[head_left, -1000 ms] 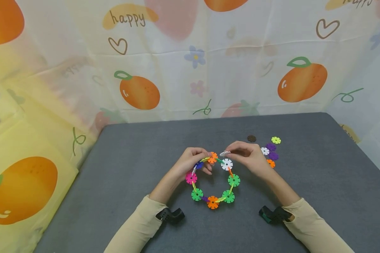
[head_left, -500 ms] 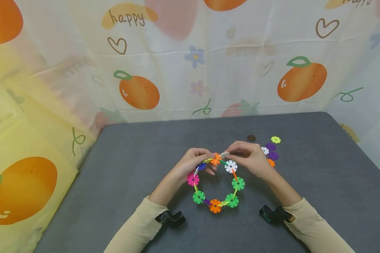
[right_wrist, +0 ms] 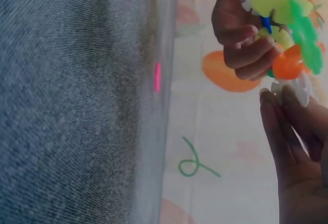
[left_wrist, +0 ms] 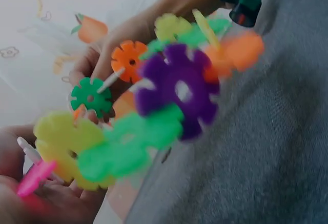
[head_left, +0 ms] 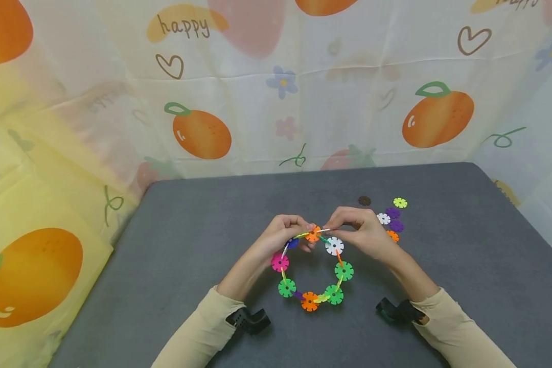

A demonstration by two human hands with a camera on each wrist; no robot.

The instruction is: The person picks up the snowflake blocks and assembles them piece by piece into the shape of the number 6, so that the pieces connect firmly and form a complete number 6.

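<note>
A: Where is the ring of flower discs (head_left: 312, 268)?

B: On the grey table (head_left: 188, 240), near the loose discs (head_left: 392, 219). The left hand (head_left: 282, 235) and right hand (head_left: 361, 232) both pinch its top.

a makeshift play corner at home, it seems. a fruit-print curtain (head_left: 276, 102) with oranges and "happy" hangs beyond the fingers. a grey felt tabletop (head_left: 441, 266) lies beneath them.
</note>
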